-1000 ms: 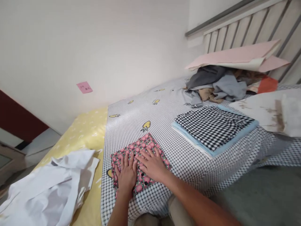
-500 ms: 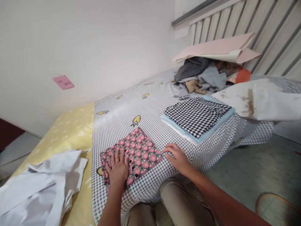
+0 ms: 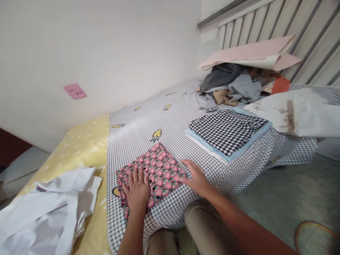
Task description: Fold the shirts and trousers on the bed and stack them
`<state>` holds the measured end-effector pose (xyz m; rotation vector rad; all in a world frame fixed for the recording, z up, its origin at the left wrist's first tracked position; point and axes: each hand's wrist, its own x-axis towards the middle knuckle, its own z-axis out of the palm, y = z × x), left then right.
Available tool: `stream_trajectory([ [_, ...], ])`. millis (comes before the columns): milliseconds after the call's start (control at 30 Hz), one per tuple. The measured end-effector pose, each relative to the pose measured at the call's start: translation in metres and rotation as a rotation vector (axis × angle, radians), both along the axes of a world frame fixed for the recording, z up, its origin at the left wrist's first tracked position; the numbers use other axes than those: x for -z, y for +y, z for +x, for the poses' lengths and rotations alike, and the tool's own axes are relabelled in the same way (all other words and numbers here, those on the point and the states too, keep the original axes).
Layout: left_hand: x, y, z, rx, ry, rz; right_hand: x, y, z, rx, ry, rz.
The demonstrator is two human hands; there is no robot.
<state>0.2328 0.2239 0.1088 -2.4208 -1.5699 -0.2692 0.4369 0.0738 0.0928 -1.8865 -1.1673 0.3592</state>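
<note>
A folded pink floral shirt (image 3: 164, 170) with dark buttons lies flat on the checked bedsheet (image 3: 138, 131). My left hand (image 3: 136, 189) rests on its left part, palm down with fingers spread. At the shirt's right edge is my right hand (image 3: 198, 180), its thumb and fingers apart and holding nothing; the thumb reaches the cloth's edge, though I cannot tell whether it touches. To the right of it lies a stack of folded clothes, with a black-and-white checked garment (image 3: 228, 129) on top of light blue cloth (image 3: 252, 136) and white cloth.
A crumpled white garment (image 3: 58, 202) lies at left on the yellow cloth (image 3: 87, 138). Rumpled clothes (image 3: 225, 81) sit at the back right beneath a pink sheet (image 3: 249, 51). A stained white bag-like item (image 3: 305, 113) overhangs the bed's right edge.
My right hand has opened its thumb away from the fingers and come closer to the shirt's right edge. My left hand stays on the shirt. The whole view has shifted slightly.
</note>
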Motion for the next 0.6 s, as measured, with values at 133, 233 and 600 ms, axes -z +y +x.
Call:
stream_trajectory([
  [133, 0.000, -0.001, 0.000, 0.003, -0.005, 0.011, 0.002, 0.007, 0.006, 0.071, 0.004, -0.030],
  [233, 0.000, -0.001, 0.000, 0.000, 0.000, 0.014, -0.007, 0.006, 0.008, 0.049, 0.081, -0.070],
  [600, 0.004, 0.000, 0.001, 0.003, 0.005, 0.059, -0.007, -0.012, 0.010, -0.197, -0.141, -0.132],
])
